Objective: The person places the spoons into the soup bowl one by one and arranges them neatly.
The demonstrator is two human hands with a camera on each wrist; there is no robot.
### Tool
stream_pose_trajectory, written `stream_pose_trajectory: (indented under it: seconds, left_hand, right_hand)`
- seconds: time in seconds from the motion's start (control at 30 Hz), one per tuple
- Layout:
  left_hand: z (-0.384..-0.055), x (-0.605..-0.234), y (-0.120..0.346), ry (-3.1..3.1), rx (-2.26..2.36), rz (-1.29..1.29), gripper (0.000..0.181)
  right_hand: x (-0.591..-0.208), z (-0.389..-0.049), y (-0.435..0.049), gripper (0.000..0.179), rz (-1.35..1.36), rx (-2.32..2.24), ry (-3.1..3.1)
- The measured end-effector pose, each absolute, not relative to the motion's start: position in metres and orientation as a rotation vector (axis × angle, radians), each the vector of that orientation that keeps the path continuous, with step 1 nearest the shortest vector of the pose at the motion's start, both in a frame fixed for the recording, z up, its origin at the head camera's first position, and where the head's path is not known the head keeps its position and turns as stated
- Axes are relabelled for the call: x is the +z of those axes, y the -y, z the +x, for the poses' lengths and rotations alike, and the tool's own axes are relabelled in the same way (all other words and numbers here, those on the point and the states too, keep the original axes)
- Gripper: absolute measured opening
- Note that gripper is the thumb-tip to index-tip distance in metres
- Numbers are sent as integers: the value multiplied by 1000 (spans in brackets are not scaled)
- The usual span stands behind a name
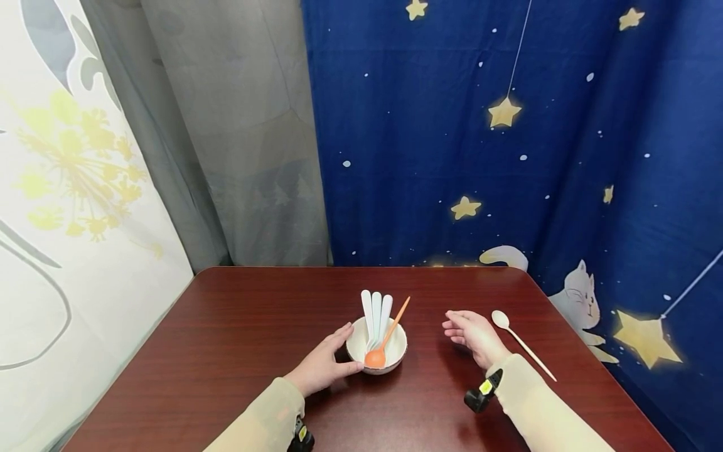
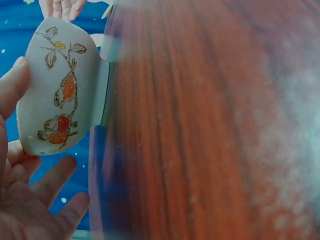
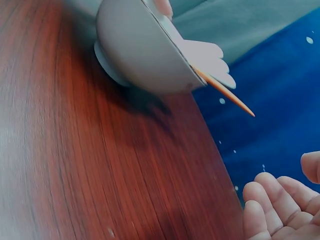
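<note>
A small white bowl [image 1: 398, 349] stands on the table, painted outside with orange fruit and leaves in the left wrist view. My left hand [image 1: 324, 363] holds it at its left side, thumb toward me and index finger farther back. Several white spoons [image 1: 376, 317] lean together in the bowl, handles over the far rim. An orange spoon [image 1: 375, 358] lies beside them, its thin handle [image 3: 232, 95] sticking out to the right. My right hand [image 1: 476, 336], fingers loosely bent, hovers right of the bowl and holds nothing. Just beyond it lies a cream-coloured long spoon [image 1: 525, 347].
The dark reddish wooden table [image 1: 243, 326] reaches back to hanging curtains. A blue curtain [image 1: 418, 138] with stars hangs behind, beside a grey one [image 1: 248, 125]. White patterned cloth [image 1: 85, 282] runs along the left side.
</note>
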State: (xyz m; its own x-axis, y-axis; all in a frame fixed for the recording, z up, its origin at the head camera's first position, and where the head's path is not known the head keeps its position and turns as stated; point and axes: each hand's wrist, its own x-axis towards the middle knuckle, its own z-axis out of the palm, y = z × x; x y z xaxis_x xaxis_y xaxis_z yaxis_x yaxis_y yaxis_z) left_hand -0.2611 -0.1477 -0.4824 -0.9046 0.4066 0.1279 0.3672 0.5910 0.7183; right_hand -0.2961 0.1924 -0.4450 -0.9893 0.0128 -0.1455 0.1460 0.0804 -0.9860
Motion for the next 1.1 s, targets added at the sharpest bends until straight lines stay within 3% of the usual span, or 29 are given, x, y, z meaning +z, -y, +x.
stream_pose_trajectory:
  seconds: [0.33, 0.6, 0.8, 1.1]
  left_hand:
    - [-262, -482, 148, -2762, 1211, 667, 91]
    - [-262, -482, 148, -2758, 1205, 652, 93]
    - [-262, -482, 148, -2761, 1208, 666, 92]
    - [-261, -482, 148, -2760, 1210, 660, 91]
  right_hand:
    - [-444, -289, -223, 48, 171, -2045, -2263]
    - [-446, -281, -254, 41, 255, -2085, -2286]
    - [-447, -274, -275, 49, 313, -2083, -2349]
    - [-458, -270, -297, 45, 526, -1875, -2695]
